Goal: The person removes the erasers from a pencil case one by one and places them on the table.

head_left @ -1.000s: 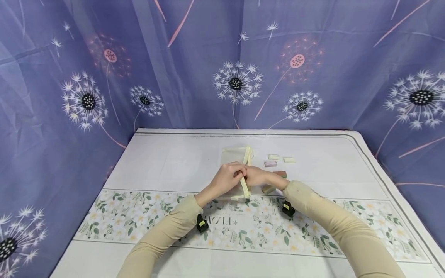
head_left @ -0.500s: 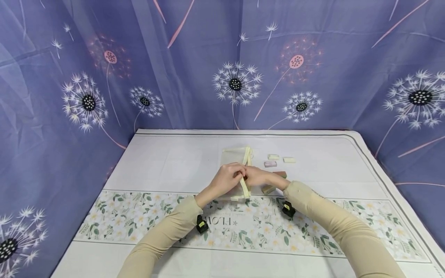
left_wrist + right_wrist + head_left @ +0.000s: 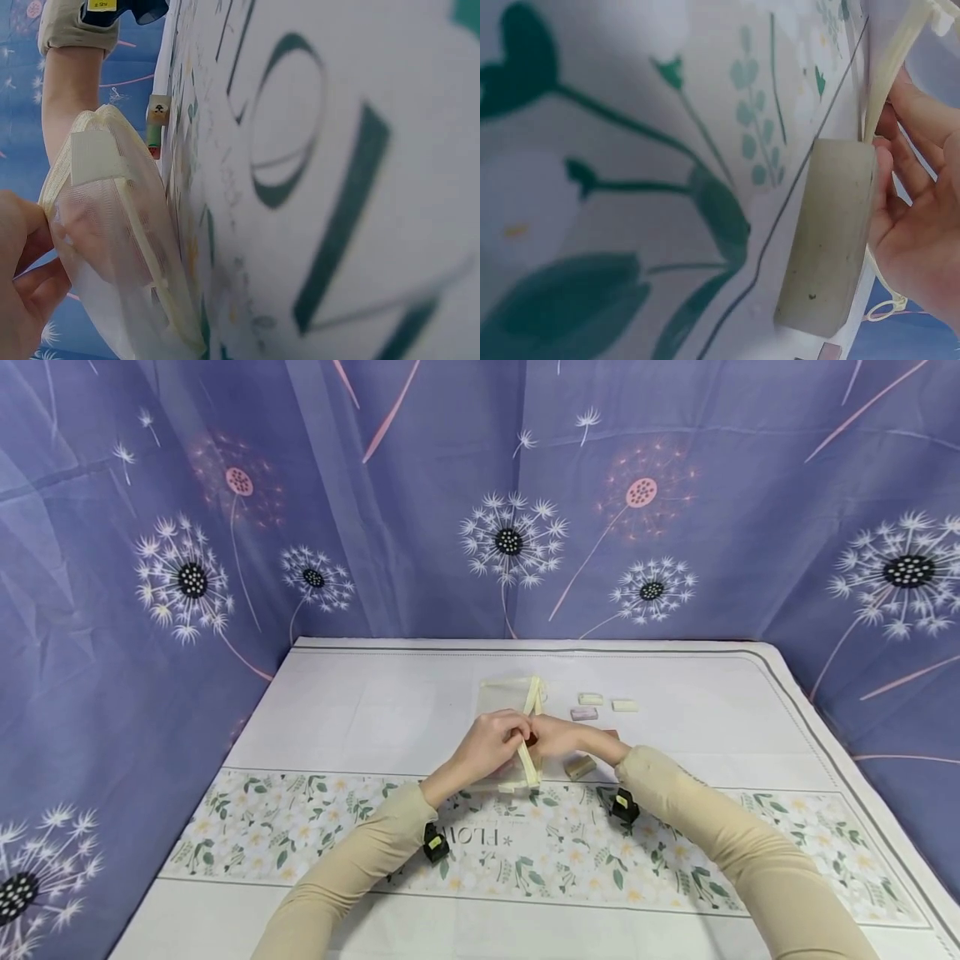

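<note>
Left hand (image 3: 491, 745) pinching the rim of the mesh bag (image 3: 124, 240), bag on the table (image 3: 360, 710). Right hand (image 3: 557, 737) at the bag's mouth; fingertips mostly hidden, can't tell if gripping. Greenish block (image 3: 581, 767) near the bag.

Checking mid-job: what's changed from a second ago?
The right hand and forearm shifted slightly right and away from the person, uncovering more of the olive block and covering more of the reddish block. No visible grab or release. The left hand still pinches the mesh pouch; the loose blocks stayed put.
</note>
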Demonstrator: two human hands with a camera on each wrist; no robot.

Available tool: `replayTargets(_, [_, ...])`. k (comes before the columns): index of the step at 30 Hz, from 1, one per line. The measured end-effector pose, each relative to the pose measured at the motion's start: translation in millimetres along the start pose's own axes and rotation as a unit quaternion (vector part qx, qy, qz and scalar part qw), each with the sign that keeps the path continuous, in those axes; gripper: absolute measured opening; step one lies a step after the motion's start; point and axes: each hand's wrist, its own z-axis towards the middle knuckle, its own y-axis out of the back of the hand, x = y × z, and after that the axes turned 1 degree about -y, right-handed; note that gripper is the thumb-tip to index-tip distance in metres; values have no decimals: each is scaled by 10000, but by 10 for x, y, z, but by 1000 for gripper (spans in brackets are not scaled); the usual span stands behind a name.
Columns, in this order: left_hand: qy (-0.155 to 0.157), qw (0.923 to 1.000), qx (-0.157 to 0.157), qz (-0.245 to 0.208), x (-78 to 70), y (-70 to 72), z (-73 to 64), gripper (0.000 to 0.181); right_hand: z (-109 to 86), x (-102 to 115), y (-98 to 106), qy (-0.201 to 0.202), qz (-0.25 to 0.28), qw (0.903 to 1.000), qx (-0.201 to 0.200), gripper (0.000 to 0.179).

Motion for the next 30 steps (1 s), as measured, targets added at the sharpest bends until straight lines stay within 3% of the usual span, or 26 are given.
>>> replayTargets(8, [-55, 10000, 2, 79, 11, 10, 15, 16, -8, -14, 8, 171, -109, 9998, -1, 12])
replayTargets(12, [-133, 9994, 176, 268, 6, 60, 33, 15, -21, -18, 10, 218, -118, 9997, -46, 15])
replayTargets(16, [-491, 9956, 395, 692, -6, 152, 58, 13, -29, -21, 11, 118, -104, 9999, -11, 10])
replayTargets(21, [-1012, 9856, 644, 1192, 1, 269, 78, 13, -34, -14, 17, 159, -134, 9998, 31, 9])
replayTargets(27, [-995, 9841, 1169, 892, 18, 340, 74, 18, -46, -25, 6, 159, -200, 9996, 85, 8])
replayTargets(30, [-1024, 9840, 1224, 787, 34, 355, 65, 19, -47, -11, 4, 222, -233, 9994, 94, 8])
